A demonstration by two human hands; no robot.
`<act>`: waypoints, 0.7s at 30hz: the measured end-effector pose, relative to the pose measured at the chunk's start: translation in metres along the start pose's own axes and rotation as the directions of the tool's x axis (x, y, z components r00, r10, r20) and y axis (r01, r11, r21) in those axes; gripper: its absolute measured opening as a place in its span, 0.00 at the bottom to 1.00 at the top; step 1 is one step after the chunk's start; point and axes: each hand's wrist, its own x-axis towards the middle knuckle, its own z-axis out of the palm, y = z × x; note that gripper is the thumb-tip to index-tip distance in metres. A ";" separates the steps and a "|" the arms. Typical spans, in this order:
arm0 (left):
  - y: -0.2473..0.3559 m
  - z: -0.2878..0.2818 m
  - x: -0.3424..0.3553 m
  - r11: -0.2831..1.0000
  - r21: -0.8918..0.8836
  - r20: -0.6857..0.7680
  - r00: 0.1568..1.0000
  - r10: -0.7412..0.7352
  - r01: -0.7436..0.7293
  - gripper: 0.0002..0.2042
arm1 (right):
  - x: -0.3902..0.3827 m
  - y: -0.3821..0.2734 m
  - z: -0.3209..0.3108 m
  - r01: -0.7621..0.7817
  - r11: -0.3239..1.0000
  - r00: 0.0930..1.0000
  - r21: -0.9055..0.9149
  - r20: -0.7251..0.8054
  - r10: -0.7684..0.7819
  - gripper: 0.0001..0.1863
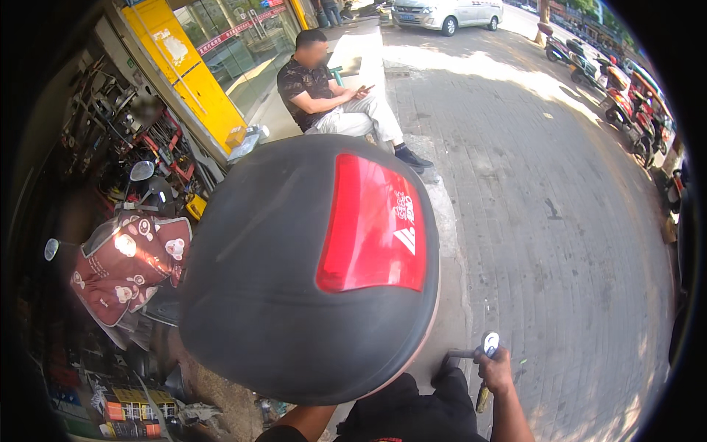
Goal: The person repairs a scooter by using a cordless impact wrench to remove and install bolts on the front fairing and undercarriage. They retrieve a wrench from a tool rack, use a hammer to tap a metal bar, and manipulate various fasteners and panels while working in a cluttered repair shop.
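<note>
A large black scooter tail box with a red reflector panel fills the middle of the view. My right hand, to the right of the box and low in the view, is closed around a ratchet wrench. The round chrome head shows above my fingers, and a dark bar, apparently a socket extension, points left from it. The handle comes out below my fist. My left forearm goes in under the near edge of the box, which hides the left hand.
On the left, a brown bear-print cover lies by scooter mirrors, with crowded tools and parts behind. Boxes sit at lower left. A seated person holds a phone beyond the box. Parked scooters line the right; a van stands far off.
</note>
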 end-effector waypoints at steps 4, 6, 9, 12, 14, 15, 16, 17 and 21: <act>-0.001 0.006 0.011 0.963 -0.089 -0.145 0.953 -0.266 0.256 0.20 | 0.112 -0.041 0.005 0.113 0.962 0.982 -0.247 0.174 -0.071 0.08; 0.003 0.011 0.017 0.919 -0.164 -0.186 0.904 -0.385 0.357 0.19 | 0.161 -0.067 0.019 0.127 0.958 0.967 -0.256 0.246 -0.063 0.10; 0.015 0.022 0.029 0.838 -0.303 -0.238 0.816 -0.527 0.454 0.19 | 0.222 -0.117 0.054 0.132 0.944 0.938 -0.302 0.346 -0.021 0.11; 0.028 0.036 0.049 0.756 -0.445 -0.273 0.731 -0.625 0.480 0.19 | 0.277 -0.158 0.098 0.240 0.927 0.874 -0.287 0.480 -0.078 0.10; 0.040 0.046 0.065 0.700 -0.534 -0.286 0.678 -0.677 0.474 0.18 | 0.306 -0.175 0.130 0.293 0.925 0.847 -0.244 0.516 -0.132 0.10; 0.045 0.051 0.071 0.666 -0.580 -0.287 0.647 -0.706 0.469 0.18 | 0.317 -0.180 0.143 0.294 0.926 0.824 -0.238 0.553 -0.120 0.09; 0.052 0.055 0.076 0.630 -0.623 -0.286 0.615 -0.735 0.463 0.18 | 0.330 -0.189 0.158 0.289 0.927 0.805 -0.238 0.585 -0.101 0.09; 0.060 0.060 0.080 0.592 -0.664 -0.285 0.578 -0.765 0.457 0.18 | 0.340 -0.196 0.172 0.254 0.924 0.818 -0.285 0.573 -0.048 0.09; 0.092 0.081 0.098 0.457 -0.798 -0.283 0.425 -0.860 0.392 0.17 | 0.377 -0.230 0.214 0.265 0.925 0.700 -0.272 0.714 0.009 0.07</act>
